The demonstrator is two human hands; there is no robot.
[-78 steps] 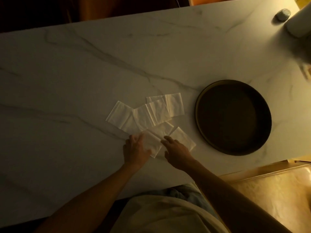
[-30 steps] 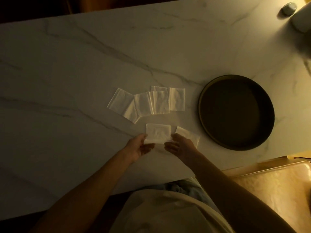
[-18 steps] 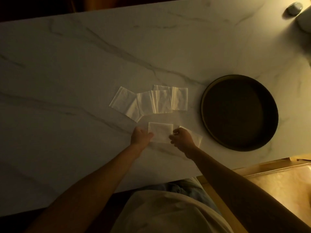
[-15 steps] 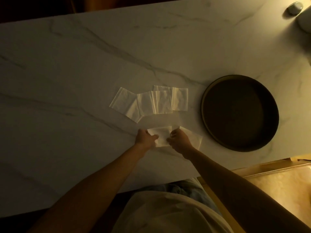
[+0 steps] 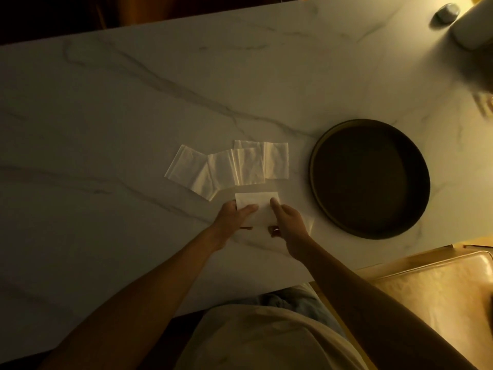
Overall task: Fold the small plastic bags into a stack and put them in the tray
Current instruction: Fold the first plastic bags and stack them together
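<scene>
A small white plastic bag (image 5: pixel 258 206) lies near the table's front edge, held between both hands. My left hand (image 5: pixel 234 214) grips its left side with the thumb on top. My right hand (image 5: pixel 288 219) grips its right side. Part of another bag (image 5: pixel 309 222) shows under my right hand. Several flat clear bags (image 5: pixel 229 166) overlap in a row just beyond. The round dark tray (image 5: pixel 314 166) sits to the right with nothing in it.
The white marble table (image 5: pixel 133 108) stretches to the left and back. A small grey object (image 5: pixel 447 12) and a white container (image 5: pixel 474 30) stand at the far right corner. A tan cushioned seat (image 5: pixel 437 295) is beside me at the lower right.
Both hands lifted one bag from the pile, pressed it down into a smaller shape, and now hold it by its two sides. The row of bags behind stays put.
</scene>
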